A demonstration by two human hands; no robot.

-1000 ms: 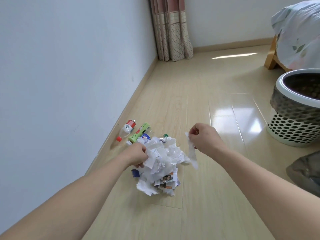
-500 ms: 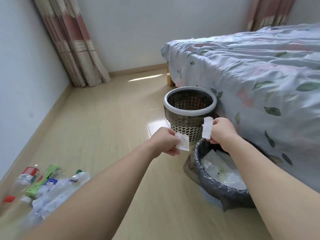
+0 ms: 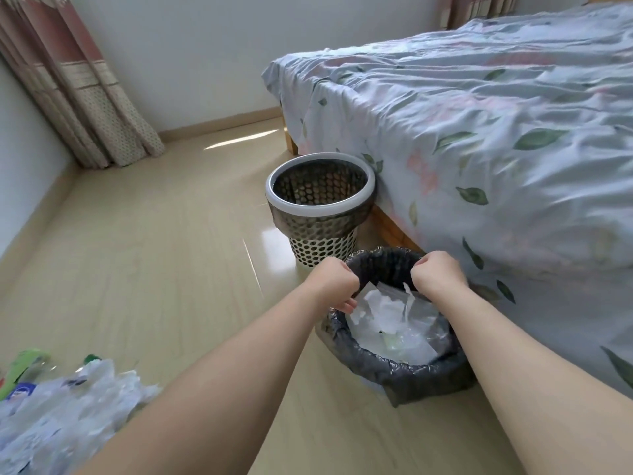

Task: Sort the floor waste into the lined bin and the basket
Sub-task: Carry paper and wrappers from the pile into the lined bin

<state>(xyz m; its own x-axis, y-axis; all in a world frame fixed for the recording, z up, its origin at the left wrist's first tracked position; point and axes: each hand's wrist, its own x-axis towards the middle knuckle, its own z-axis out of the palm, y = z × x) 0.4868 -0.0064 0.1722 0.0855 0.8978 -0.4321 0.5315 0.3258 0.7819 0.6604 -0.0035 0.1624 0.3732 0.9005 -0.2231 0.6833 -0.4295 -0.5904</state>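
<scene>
The lined bin (image 3: 394, 370) has a dark bag folded over its rim and stands beside the bed, with white paper and clear plastic (image 3: 394, 323) inside. Both my fists hang over its far rim. My left hand (image 3: 334, 281) is curled, and a white paper scrap (image 3: 367, 292) sticks out under its fingers. My right hand (image 3: 438, 272) is curled too, and a thin paper strip (image 3: 407, 298) dangles below it into the bin. Just behind stands the perforated basket (image 3: 274, 197) with a white rim. A blurred pile of floor waste (image 3: 68, 402) lies at the lower left.
A bed with a floral cover (image 3: 479, 138) fills the right side, its wooden frame close behind both containers. A green tube (image 3: 24, 365) and bottles lie beside the pile near the left wall. A curtain (image 3: 85, 97) hangs in the far left corner. Wooden floor lies between.
I have turned from the waste pile towards the bins. Both hands carried paper pieces to the right and now sit lower, over the lined bin's opening.
</scene>
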